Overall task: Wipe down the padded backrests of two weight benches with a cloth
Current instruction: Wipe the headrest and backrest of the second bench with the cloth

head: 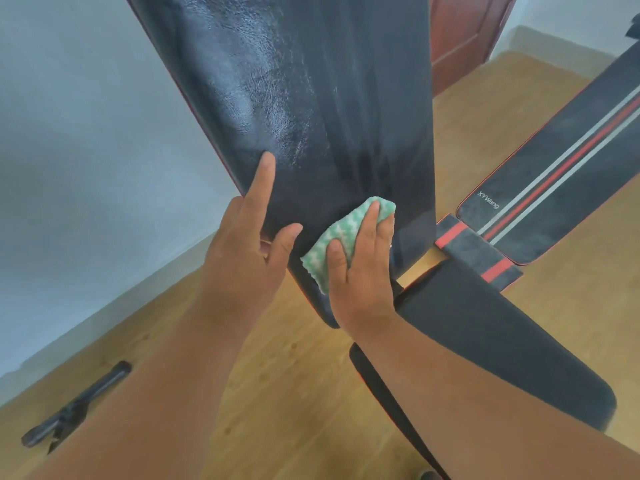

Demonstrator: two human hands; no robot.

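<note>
Padded backrest [311,98], black glossy vinyl, raised steeply and filling the upper centre of the view; a thin red edge shows along its left side. Faint streaks and sheen across the surface. Cloth [341,237], green-and-white wave pattern, bunched, pressed flat against the lower part of the backrest. Right hand [360,265] lies on top of the cloth, palm down, fingers spread over it and pinning it to the pad, thumb at the cloth's lower left. Left hand [249,247] braces the backrest's left edge just beside the cloth: index finger straight up along the vinyl, thumb angled across the pad face, remaining fingers hidden behind the edge. The two hands are close together but not touching.

Below right, the same bench's black seat pad [512,341] runs toward the lower right. Second bench backrest [561,161], further right, lies lower and tilted, black with red and grey stripes and a small white brand mark. Its surface looks dull, dusty. Wood-pattern floor [277,393] below. A dark metal bar [76,407] lies on the floor at lower left. Pale wall [86,150] left; reddish-brown door [464,32] top right.
</note>
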